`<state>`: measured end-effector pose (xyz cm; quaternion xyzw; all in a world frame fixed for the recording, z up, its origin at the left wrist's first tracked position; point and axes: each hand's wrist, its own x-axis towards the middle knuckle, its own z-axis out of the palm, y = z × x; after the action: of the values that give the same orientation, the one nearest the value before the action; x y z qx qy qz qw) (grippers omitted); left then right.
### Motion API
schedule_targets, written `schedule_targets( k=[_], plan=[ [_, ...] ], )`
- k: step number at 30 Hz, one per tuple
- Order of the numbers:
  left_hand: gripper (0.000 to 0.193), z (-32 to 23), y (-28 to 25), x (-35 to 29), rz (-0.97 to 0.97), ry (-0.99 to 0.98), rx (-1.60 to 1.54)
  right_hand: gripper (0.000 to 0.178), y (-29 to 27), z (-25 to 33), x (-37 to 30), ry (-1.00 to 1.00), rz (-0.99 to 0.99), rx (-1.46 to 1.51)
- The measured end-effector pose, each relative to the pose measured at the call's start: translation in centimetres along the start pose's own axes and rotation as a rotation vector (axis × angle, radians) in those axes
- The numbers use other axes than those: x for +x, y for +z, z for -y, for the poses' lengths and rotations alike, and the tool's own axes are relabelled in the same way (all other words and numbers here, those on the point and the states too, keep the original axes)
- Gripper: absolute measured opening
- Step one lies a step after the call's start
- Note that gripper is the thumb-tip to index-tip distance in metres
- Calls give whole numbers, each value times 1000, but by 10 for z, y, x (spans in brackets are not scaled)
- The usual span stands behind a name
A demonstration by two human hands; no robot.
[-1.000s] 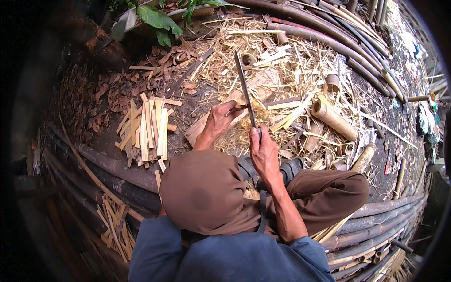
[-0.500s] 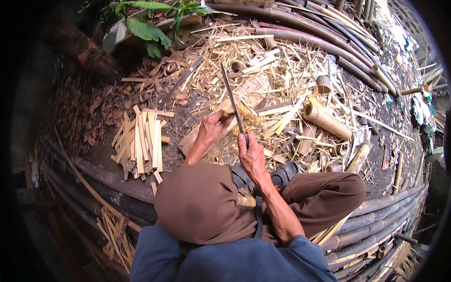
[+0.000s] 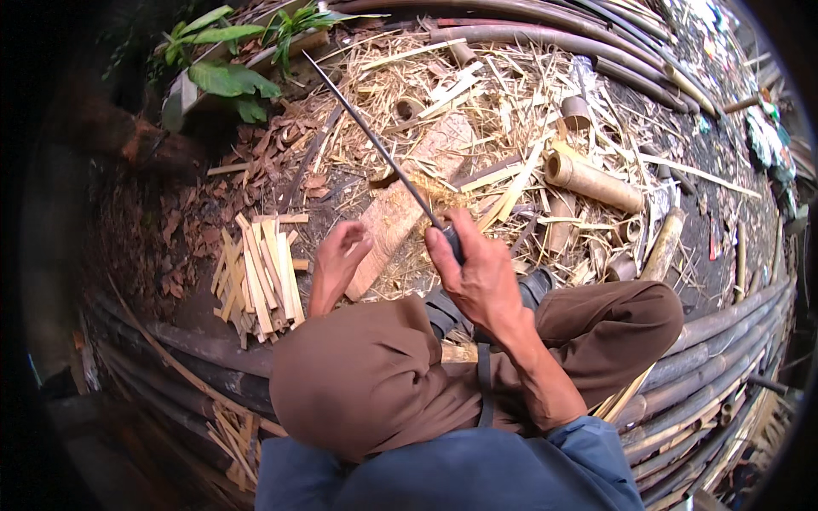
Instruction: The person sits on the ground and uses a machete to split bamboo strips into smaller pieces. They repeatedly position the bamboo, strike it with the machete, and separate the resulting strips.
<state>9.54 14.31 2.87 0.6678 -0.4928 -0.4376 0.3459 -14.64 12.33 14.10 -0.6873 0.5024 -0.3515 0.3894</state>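
right hand [image 3: 479, 271] gripping long knife [image 3: 383, 153], left hand [image 3: 337, 262] half-curled, near wooden board [image 3: 388, 232]

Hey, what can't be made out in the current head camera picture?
All in the head view:
Knife handle: partly hidden by the right hand.
Dark footwear: partly covered by brown trousers.
Upper-right bamboo poles: cut off by the picture's top edge.
Pale litter, far right: too small to identify.
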Motion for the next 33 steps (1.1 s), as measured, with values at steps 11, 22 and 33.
schedule_targets(
  k=[11, 22, 33],
  plan=[
    [31, -29, 55, 63, -90, 596, 340, 39, 50, -135, 19, 356, 307, 221],
    [14, -45, 52, 76, -141, 422, 363, 29, 39, -220, 14, 262, 121, -426],
    [41, 83, 73, 114, -57, 5, 132, 53, 86, -236, -39, 492, 294, -106]
  ],
)
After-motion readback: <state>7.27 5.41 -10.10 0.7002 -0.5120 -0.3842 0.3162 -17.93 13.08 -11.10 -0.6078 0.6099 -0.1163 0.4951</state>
